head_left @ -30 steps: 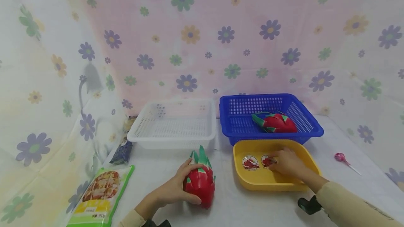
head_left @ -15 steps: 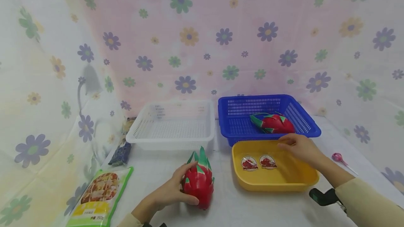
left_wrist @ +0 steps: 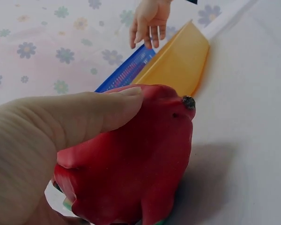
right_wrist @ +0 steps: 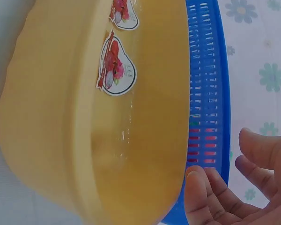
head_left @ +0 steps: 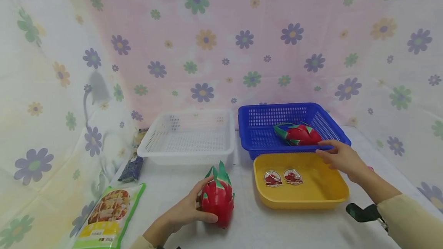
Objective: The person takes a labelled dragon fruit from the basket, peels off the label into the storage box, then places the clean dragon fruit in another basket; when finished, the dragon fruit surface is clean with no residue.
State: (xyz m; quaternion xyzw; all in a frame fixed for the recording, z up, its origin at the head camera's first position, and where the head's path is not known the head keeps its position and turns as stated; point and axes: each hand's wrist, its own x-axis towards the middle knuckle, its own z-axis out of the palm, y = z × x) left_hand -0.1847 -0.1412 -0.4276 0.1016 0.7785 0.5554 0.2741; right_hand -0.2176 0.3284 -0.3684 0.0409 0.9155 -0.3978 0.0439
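Note:
In the head view my left hand [head_left: 188,208] grips a red dragon fruit [head_left: 218,205] with green leaf tips, held on the white cloth with its leaves pointing away. The left wrist view shows the thumb lying across that fruit [left_wrist: 131,168]. My right hand [head_left: 342,160] hovers over the back right rim of a yellow basin [head_left: 301,205], fingers relaxed, holding nothing. Two round fruit stickers [head_left: 293,176] lie flat on the basin's floor. Behind it, a blue basket [head_left: 249,148] contains a second dragon fruit [head_left: 302,135]. Whether the right fingertips [right_wrist: 196,185] touch a rim, I cannot tell.
A white basket [head_left: 187,158] stands at the back left, beside the blue one. Along the left side lie a green-and-yellow food bag [head_left: 107,214] and a dark blue packet [head_left: 131,169]. Flowered cloth walls surround the table. A pink lollipop [head_left: 370,168] is mostly hidden by my right forearm.
My right hand has left the second sticker on the basin floor, rising and moving right to the basin's back rim. My left hand keeps its grip on the dragon fruit.

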